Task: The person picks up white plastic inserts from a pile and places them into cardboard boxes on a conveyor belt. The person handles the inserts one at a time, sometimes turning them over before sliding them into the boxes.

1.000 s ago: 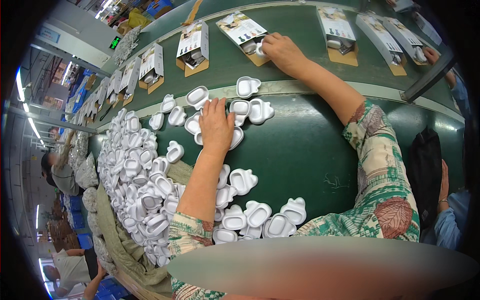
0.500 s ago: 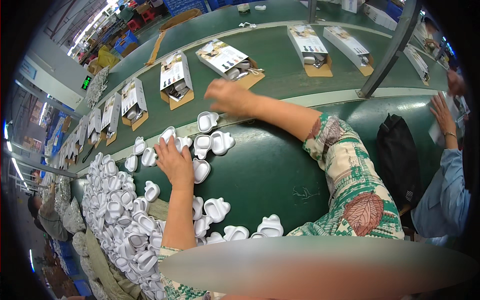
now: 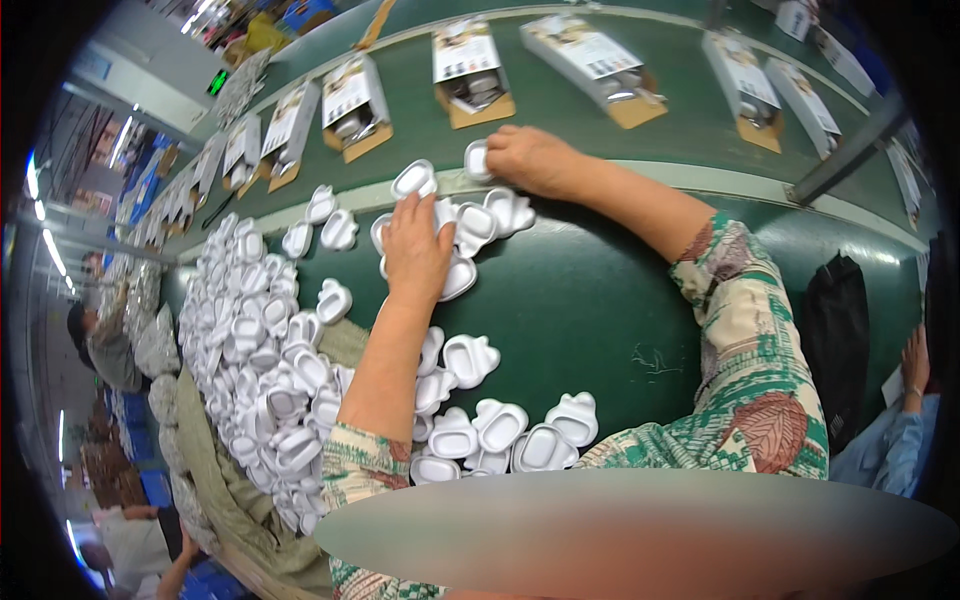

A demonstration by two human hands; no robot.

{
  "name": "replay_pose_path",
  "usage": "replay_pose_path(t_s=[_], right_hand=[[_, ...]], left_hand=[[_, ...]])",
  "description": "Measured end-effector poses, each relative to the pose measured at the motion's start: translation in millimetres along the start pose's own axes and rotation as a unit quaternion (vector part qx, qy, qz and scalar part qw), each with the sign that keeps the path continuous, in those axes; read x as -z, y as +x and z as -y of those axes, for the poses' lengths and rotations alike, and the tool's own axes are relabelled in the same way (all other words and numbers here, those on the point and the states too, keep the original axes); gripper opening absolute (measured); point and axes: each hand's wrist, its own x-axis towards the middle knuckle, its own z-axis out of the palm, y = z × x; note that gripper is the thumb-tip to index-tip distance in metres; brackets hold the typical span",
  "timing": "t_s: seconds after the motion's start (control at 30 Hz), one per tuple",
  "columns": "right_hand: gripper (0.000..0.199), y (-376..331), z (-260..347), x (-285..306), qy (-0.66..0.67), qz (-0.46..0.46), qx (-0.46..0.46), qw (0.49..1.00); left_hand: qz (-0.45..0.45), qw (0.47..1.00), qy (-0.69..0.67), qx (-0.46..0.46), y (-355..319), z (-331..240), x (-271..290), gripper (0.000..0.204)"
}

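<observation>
My right hand point(image 3: 532, 162) is closed on a small white plastic part point(image 3: 477, 160) with a rounded recessed well, at the edge of the conveyor. My left hand point(image 3: 417, 245) lies with fingers stretched over a cluster of the same parts. Its fingertips touch a white part point(image 3: 414, 180) on the belt's pale edge strip. Just right of that hand, more white parts point(image 3: 474, 228) lie close together on the green table point(image 3: 580, 320). The left palm partly hides the pieces under it.
A large heap of white parts point(image 3: 265, 340) covers the left side, beside a drab sack point(image 3: 215, 470). Open printed boxes point(image 3: 465, 65) stand in a row on the green conveyor point(image 3: 400, 95). A metal post point(image 3: 850, 155) and black bag point(image 3: 838, 330) are right, near a co-worker's hand point(image 3: 915, 360).
My right hand has come down to the belt edge and now grips a white part. My view has shifted left, and both hands appear farther right in it.
</observation>
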Motion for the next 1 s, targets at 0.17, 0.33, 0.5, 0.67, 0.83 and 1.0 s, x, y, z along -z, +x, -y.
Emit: replay_pose_path(t_s=[0.17, 0.33, 0.5, 0.67, 0.83, 1.0], right_hand=[[0.009, -1, -3, 8, -0.087, -0.001, 0.026, 0.996], [0.010, -4, -20, 24, -0.144, -0.051, -0.057, 0.987], [0.014, -12, -59, 28, -0.216, -0.044, -0.144, 0.965], [0.011, -11, -102, 26, -0.266, -0.102, -0.201, 0.937], [0.010, -24, -113, 25, -0.299, -0.142, -0.257, 0.908], [0.015, -19, -69, 39, -0.133, -0.207, -0.145, 0.958]], left_hand=[[-0.001, 1.000, 0.004, -0.002, -3, 4, -1, 0.048], [0.003, 1.000, -0.002, -0.002, -4, 0, 1, 0.048], [0.007, 1.000, 0.000, -0.006, -4, -2, 1, 0.047], [0.003, 1.000, -0.008, -0.020, -2, -4, 3, 0.047], [-0.001, 1.000, -0.008, -0.019, -1, -2, 2, 0.047], [-0.022, 0.999, -0.004, -0.035, -1, -3, 6, 0.044]])
